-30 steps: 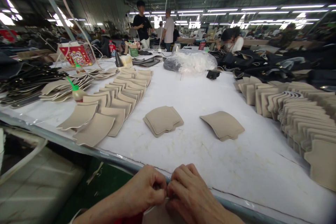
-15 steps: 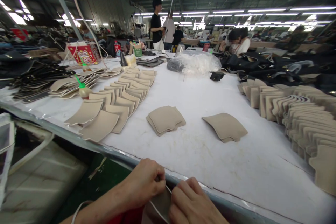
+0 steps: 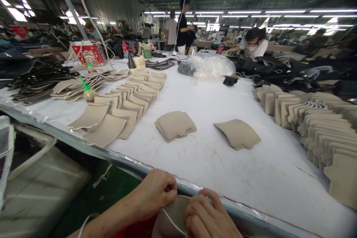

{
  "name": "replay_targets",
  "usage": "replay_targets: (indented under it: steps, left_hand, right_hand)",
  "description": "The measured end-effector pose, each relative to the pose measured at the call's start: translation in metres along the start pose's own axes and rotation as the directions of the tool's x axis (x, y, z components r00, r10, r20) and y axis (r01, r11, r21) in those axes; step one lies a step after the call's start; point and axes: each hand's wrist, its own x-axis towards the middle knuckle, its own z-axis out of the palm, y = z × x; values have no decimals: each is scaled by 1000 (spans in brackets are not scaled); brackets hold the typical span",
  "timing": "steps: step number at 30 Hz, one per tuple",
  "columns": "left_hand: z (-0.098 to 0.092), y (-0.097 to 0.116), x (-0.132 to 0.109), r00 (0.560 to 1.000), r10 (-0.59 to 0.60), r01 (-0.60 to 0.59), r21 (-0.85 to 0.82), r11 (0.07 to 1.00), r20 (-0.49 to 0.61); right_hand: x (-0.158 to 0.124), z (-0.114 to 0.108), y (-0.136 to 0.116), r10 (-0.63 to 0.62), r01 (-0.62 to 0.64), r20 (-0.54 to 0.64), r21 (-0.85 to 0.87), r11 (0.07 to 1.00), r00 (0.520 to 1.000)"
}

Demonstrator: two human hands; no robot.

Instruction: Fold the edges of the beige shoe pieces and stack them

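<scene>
At the table's near edge, a curved beige panel (image 3: 170, 221) with a pale edge is held low in front of my body. My left hand (image 3: 160, 189) pinches its upper left edge, fingers closed. On its right side my right hand (image 3: 208, 215) grips it with bent fingers; part of the panel is hidden beneath them. Beyond my hands, two overlapping beige panels (image 3: 175, 124) lie flat on the white table (image 3: 200, 163). Farther right rests another small beige stack (image 3: 237, 134).
Overlapping rows of beige panels (image 3: 131, 104) fan out at left, beside a green-tipped glue bottle (image 3: 88, 93). More panels (image 3: 326, 130) stand in rows at right. A clear plastic bag (image 3: 209, 65) and dark bags (image 3: 281, 68) lie farther back. Several people work beyond.
Between my hands more of the panel's curved face now shows, and my right hand has shifted slightly right. In the background, a standing person in black has moved right.
</scene>
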Motion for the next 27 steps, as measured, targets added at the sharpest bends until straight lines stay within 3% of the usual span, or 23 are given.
replay_targets:
  steps: [2, 5, 7, 10, 13, 15, 18, 21, 24, 27]
  left_hand:
    - [-1, -6, -6, 998, 22, -13, -142, 990, 63]
    - [4, -19, -22, 997, 56, -28, -394, 919, 61]
    - [11, -28, -32, 991, 102, -31, -579, 814, 89]
    - [20, -31, -38, 980, 161, 0, -812, 583, 116]
    - [20, -20, -38, 981, 144, 60, -915, 398, 127]
    - [19, -15, -38, 967, 160, 132, -930, 344, 196]
    - [24, -25, -42, 961, 103, 192, -884, 426, 258]
    - [33, -46, -46, 981, 18, 140, -766, 628, 195]
    - [31, -51, -47, 994, -16, 63, -448, 892, 109]
    - [21, -40, -44, 995, -19, 35, -168, 985, 96]
  right_hand:
    - [6, -2, 6, 80, -75, -72, 68, 995, 994]
    - [8, 0, 13, 170, -162, -41, 155, 975, 985]
    - [9, 1, 15, 206, -208, 32, 220, 953, 978]
    - [17, -5, 16, 207, -247, 165, 279, 928, 964]
    - [29, -21, 16, 198, -275, 276, 280, 920, 941]
    - [32, -28, 13, 211, -308, 350, 250, 918, 912]
    - [19, -19, 8, 231, -353, 434, 226, 908, 871]
    - [-7, 10, 3, 223, -359, 436, 261, 896, 872]
    - [-23, 27, -1, 222, -369, 446, 274, 888, 867]
    - [-23, 25, -4, 223, -387, 495, 257, 886, 840]
